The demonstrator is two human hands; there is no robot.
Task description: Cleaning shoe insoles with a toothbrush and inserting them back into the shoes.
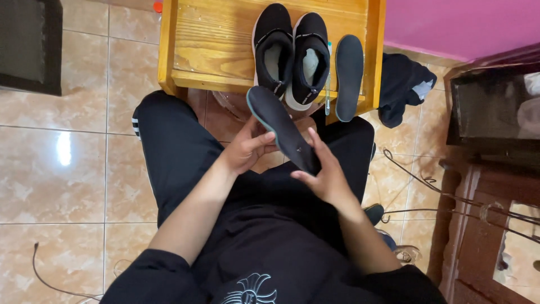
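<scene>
A dark insole (pixel 279 126) is gripped by the left hand (pixel 247 147) & right hand (pixel 323 174), fingers closed on its edges. Beyond the hands, black shoes (pixel 291 53) and a 2nd insole (pixel 349 76) are seen on the wooden worktop (pixel 214 45).

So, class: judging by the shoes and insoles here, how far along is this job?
Done: one dark foam insole lies out on the yellow wooden stool beside the pair of black slip-on shoes. In hand: the left hand and right hand hold the second dark insole. Left: both shoes look empty.
</scene>
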